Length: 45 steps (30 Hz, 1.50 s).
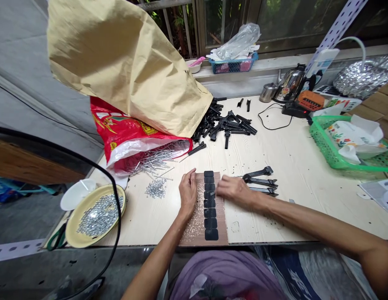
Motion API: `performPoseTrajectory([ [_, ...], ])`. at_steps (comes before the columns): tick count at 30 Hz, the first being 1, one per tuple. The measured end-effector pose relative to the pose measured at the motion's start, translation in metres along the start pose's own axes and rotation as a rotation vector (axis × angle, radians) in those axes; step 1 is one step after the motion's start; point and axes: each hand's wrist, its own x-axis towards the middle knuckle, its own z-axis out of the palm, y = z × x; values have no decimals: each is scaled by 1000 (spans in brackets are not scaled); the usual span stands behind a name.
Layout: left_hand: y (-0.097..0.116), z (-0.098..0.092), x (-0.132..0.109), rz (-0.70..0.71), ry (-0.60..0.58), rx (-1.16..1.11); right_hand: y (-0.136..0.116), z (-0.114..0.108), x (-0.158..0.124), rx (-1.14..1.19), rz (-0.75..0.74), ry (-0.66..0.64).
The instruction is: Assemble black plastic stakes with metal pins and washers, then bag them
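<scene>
A brown perforated board lies at the table's near edge with a column of several black pads down its middle. My left hand rests on the board's left half, fingers curled, next to the upper pads. My right hand lies on the board's right edge, fingers pointing toward the pads. Whether either hand pinches a small part I cannot tell. Three black plastic handle pieces lie just right of my right hand.
A pile of black plastic parts spills from a big brown paper sack. A red bag holds long metal pins. A yellow plate holds small metal bits. Far right: a green basket, kettle.
</scene>
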Motion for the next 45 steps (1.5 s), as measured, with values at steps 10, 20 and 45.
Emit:
performPoseTrajectory([
  [10,1,-1,-3,-6,14,-1,9,-5,9,116,105,12],
  [20,1,0,-2,-25,33,-21,-2,7,0,121,-76,-51],
  [45,-1,0,-3,12,32,35,24,3,17,96,181,119],
])
